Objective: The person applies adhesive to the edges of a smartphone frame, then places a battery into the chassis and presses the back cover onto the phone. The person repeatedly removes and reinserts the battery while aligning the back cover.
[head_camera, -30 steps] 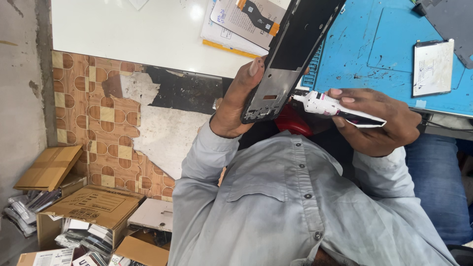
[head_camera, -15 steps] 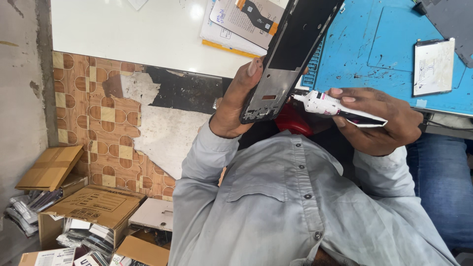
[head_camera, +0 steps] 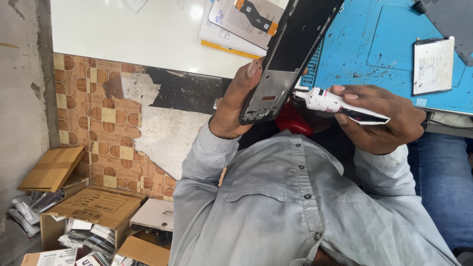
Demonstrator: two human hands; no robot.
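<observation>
Down close to the camera was the person's grey shirt (head_camera: 295, 207), with its buttons in a row. Just past it, both hands were held up in front of the chest.

The left hand (head_camera: 234, 106) was closed around the bottom end of a black phone frame (head_camera: 290, 54). The thumb lay on one side edge and the fingers wrapped round the back. The frame stood tilted in the air, its top end leaning out over the table.

The right hand (head_camera: 389, 116) was pinched tight on a small white glue tube (head_camera: 335, 102). The thin tip of the tube touched the side edge of the frame, low down, near the left hand. A red thing (head_camera: 293, 120) showed just under the frame, but I could not tell what it was.

It looked like the glue step, with the tip set on the rim of the frame. A move like that would need a slow, steady hand, a soft squeeze, and the frame held very still.

Farther off lay a blue mat (head_camera: 374, 44) with a flat white part (head_camera: 432, 65) on it. Beside the mat was a white table (head_camera: 133, 34). Down on the floor to the left sat some cardboard boxes (head_camera: 93, 207).
</observation>
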